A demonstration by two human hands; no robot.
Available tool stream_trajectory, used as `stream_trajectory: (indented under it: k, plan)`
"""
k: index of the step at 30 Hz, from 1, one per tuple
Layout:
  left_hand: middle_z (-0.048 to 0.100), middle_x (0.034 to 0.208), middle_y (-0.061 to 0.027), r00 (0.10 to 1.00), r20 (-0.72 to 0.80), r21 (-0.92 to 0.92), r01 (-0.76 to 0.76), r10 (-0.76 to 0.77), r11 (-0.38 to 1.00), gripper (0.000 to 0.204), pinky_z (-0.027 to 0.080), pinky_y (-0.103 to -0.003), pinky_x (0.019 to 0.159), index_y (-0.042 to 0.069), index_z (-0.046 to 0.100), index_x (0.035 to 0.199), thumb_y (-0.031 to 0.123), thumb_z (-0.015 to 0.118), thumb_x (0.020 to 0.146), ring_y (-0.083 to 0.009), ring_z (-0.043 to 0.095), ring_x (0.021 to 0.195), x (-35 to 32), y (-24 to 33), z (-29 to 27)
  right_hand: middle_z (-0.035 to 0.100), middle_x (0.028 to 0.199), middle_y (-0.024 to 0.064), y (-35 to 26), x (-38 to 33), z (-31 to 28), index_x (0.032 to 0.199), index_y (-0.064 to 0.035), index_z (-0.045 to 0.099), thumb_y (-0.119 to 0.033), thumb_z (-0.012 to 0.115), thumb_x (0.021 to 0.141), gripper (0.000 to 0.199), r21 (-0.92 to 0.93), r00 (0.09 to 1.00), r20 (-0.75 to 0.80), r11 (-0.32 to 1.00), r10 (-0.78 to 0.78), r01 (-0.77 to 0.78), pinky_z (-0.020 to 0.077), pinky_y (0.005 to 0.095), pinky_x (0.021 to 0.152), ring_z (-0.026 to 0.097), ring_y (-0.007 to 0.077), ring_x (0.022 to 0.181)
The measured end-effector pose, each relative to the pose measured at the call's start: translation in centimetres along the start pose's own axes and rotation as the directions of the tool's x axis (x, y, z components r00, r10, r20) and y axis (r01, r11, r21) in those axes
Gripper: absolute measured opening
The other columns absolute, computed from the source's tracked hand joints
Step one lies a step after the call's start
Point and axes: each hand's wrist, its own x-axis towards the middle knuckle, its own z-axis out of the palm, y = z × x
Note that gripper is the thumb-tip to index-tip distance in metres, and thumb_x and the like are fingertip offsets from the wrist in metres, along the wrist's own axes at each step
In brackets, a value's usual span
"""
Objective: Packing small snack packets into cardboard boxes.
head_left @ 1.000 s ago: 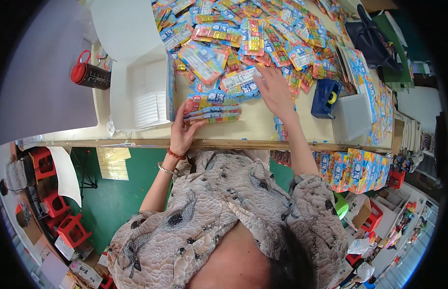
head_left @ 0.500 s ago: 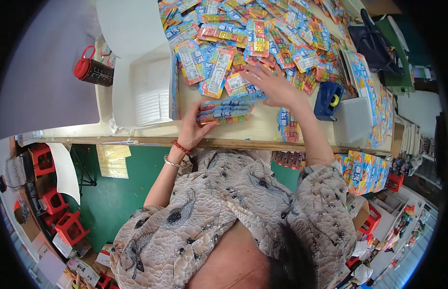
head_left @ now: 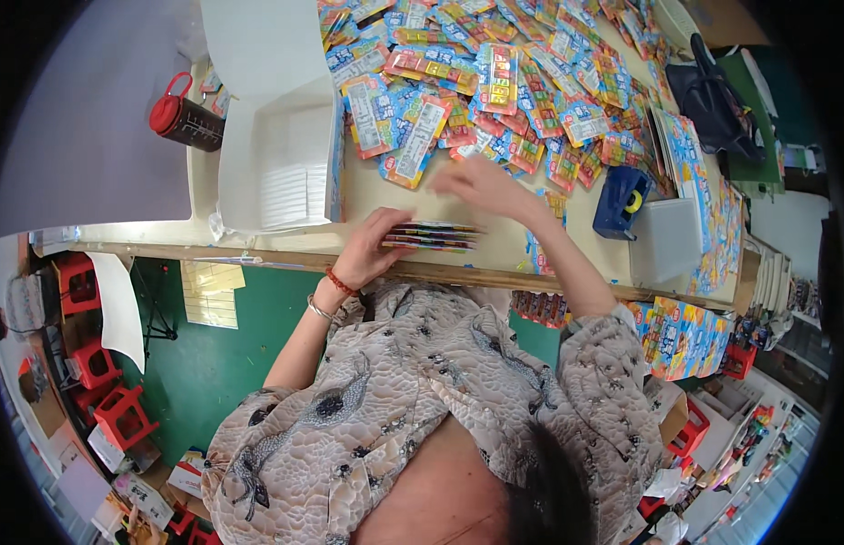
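Note:
My left hand (head_left: 372, 252), with a red bead bracelet at the wrist, grips the left end of a small stack of flat colourful packets (head_left: 435, 236) lying near the table's front edge. My right hand (head_left: 483, 186) is blurred, just above and behind the stack, fingers spread, and I see nothing in it. Beyond it, many loose colourful packets (head_left: 522, 82) cover the far half of the tan table (head_left: 367, 195).
An open white box (head_left: 276, 173) stands left of the stack, and a dark jar with a red lid (head_left: 181, 118) beyond it. A blue tape dispenser (head_left: 621, 200), a white box (head_left: 665, 241) and a black bag (head_left: 712, 95) sit to the right. Red stools (head_left: 95, 363) stand on the green floor.
The stack in my left hand has slid nearer the table's front edge. My right hand has come back from the loose packets toward the stack.

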Motion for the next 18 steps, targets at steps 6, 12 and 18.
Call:
stream_trajectory:
  k: [6,12,18]
  plan:
    - [0.060,0.105,-0.0121,0.993,0.014,0.194,-0.119,0.118,0.974,0.041,0.048,-0.034,0.084,0.002,0.057,0.109,0.002,0.075,0.072,-0.0266,0.059,0.098,-0.5,0.7,-0.6,0.042,0.137,0.0207,-1.8,5.3,2.7,0.140,-0.0093,0.036,-0.043,0.061,0.083,0.071,-0.852,0.850,-0.411,0.470,-0.329,-0.230,0.0382,0.0480,0.099,0.044,0.0401,0.121]
    - [0.054,0.121,-0.0142,0.992,-0.016,0.207,-0.118,0.124,0.971,0.043,0.047,-0.035,0.088,0.005,0.058,0.109,0.004,0.077,0.071,-0.0279,0.058,0.103,-0.7,0.4,-0.9,0.050,0.130,0.0181,0.8,1.6,2.3,0.134,-0.0086,0.045,-0.018,0.056,0.089,0.048,-0.898,0.885,-0.262,0.433,-0.386,-0.076,0.0435,0.0415,0.097,0.047,0.0365,0.122]
    - [0.042,0.136,-0.0147,0.967,-0.089,0.280,-0.205,0.238,0.938,0.050,0.047,-0.037,0.092,0.008,0.058,0.112,0.006,0.079,0.067,-0.0237,0.053,0.110,-0.1,0.2,-1.2,0.064,0.100,0.0107,-1.3,-6.7,5.1,0.110,-0.0043,0.063,-0.009,0.053,0.084,0.029,0.311,0.827,-0.525,0.950,0.202,-0.034,0.0476,0.0341,0.084,0.061,0.0239,0.095]
